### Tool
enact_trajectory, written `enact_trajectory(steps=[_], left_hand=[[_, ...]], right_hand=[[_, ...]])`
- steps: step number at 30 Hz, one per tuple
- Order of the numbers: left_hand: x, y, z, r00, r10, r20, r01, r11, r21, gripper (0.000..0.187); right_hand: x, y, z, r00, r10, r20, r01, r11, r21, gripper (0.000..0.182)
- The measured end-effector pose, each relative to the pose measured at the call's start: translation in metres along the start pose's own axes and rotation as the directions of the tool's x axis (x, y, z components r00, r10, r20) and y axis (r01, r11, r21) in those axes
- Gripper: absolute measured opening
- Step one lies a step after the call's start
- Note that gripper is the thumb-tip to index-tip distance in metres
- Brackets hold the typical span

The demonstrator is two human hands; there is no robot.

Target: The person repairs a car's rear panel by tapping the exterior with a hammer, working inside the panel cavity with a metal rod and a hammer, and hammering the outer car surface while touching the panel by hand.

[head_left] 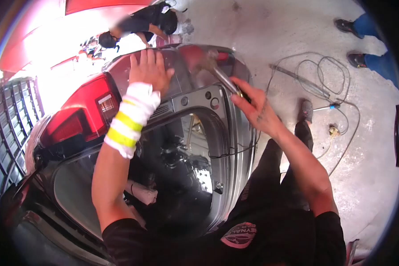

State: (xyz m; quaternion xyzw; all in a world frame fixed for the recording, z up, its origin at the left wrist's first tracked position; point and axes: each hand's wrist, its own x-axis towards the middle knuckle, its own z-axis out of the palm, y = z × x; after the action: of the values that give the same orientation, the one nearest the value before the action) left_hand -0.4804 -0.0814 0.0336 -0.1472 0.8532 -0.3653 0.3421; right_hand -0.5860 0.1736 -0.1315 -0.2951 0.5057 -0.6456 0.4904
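My left hand (149, 70) lies flat on the dark grey car body panel (175, 75), fingers stretched out. A white and yellow wrap covers that wrist. In my right hand (254, 104) is a hammer (226, 79), gripped by the handle. Its metal shaft points up and left over the panel, and its head is smeared by motion. Left of my left hand sits a red tail light (99, 101). Below both hands the car's rear opening (228, 177) shows a dark interior.
A person in dark clothes (148, 20) bends down beyond the car. Another person's legs (377, 48) stand at the upper right. Loose cable (357, 115) loops over the concrete floor (363, 177), near a long bar (301, 80) and a blue-ringed tool (326, 107).
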Motion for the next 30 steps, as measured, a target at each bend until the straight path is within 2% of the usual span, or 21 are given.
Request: enact_trajectory(steps=[2,3,5,6,7,9,12,15,18,21,24,27,30], left_hand=[[0.017,0.009,-0.004,0.994,-0.087,0.063,0.086,0.996,0.032,0.069],[0.019,0.012,-0.005,0.984,-0.125,0.124,0.122,0.992,0.034,0.071],[0.005,0.014,-0.001,0.997,-0.057,0.061,0.053,0.997,0.052,0.073],[-0.003,0.017,-0.003,1.000,-0.010,0.020,0.009,0.998,0.065,0.075],[-0.016,0.021,-0.012,0.998,0.001,0.055,-0.003,1.000,0.031,0.077],[-0.038,0.019,-0.025,0.999,0.031,0.043,-0.027,0.996,-0.084,0.076],[-0.067,0.020,-0.057,0.993,0.000,0.115,0.019,0.986,-0.166,0.071],[-0.079,0.014,-0.045,0.996,-0.043,0.084,0.048,0.996,-0.069,0.075],[-0.077,0.016,-0.029,0.999,-0.038,0.035,0.039,0.999,-0.025,0.070],[-0.078,0.015,-0.023,1.000,-0.011,-0.012,0.011,1.000,-0.014,0.062],[-0.076,0.016,-0.021,0.999,-0.001,-0.049,0.001,1.000,0.001,0.058],[-0.076,0.016,-0.020,0.998,0.009,-0.062,-0.008,1.000,0.011,0.056],[-0.076,0.015,-0.020,0.997,0.018,-0.076,-0.016,1.000,0.021,0.056]], right_hand=[[0.022,0.004,0.008,0.995,0.099,0.017,-0.100,0.994,0.049,0.047],[0.029,0.009,0.015,0.997,0.078,-0.017,-0.076,0.994,0.084,0.047],[0.044,0.018,0.024,0.995,0.024,-0.100,-0.009,0.989,0.151,0.047],[0.052,0.020,0.024,0.994,0.035,-0.105,-0.022,0.992,0.124,0.049],[0.060,0.023,0.024,0.995,0.019,-0.100,-0.006,0.991,0.132,0.049],[0.073,0.023,0.025,0.997,-0.009,-0.076,0.021,0.989,0.149,0.049],[0.102,0.012,0.023,0.995,-0.075,0.072,0.068,0.993,0.093,0.050],[0.138,0.010,0.025,0.968,-0.189,0.164,0.193,0.981,-0.009,0.051],[0.169,0.026,0.042,0.881,-0.469,-0.057,0.469,0.883,-0.022,0.049],[0.176,0.028,0.043,0.894,-0.446,0.034,0.447,0.894,-0.025,0.049],[0.177,0.029,0.044,0.898,-0.417,0.137,0.438,0.873,-0.215,0.048],[0.182,0.030,0.048,0.914,-0.405,0.030,0.406,0.908,-0.102,0.047],[0.184,0.034,0.055,0.888,-0.445,0.111,0.459,0.870,-0.178,0.047]])
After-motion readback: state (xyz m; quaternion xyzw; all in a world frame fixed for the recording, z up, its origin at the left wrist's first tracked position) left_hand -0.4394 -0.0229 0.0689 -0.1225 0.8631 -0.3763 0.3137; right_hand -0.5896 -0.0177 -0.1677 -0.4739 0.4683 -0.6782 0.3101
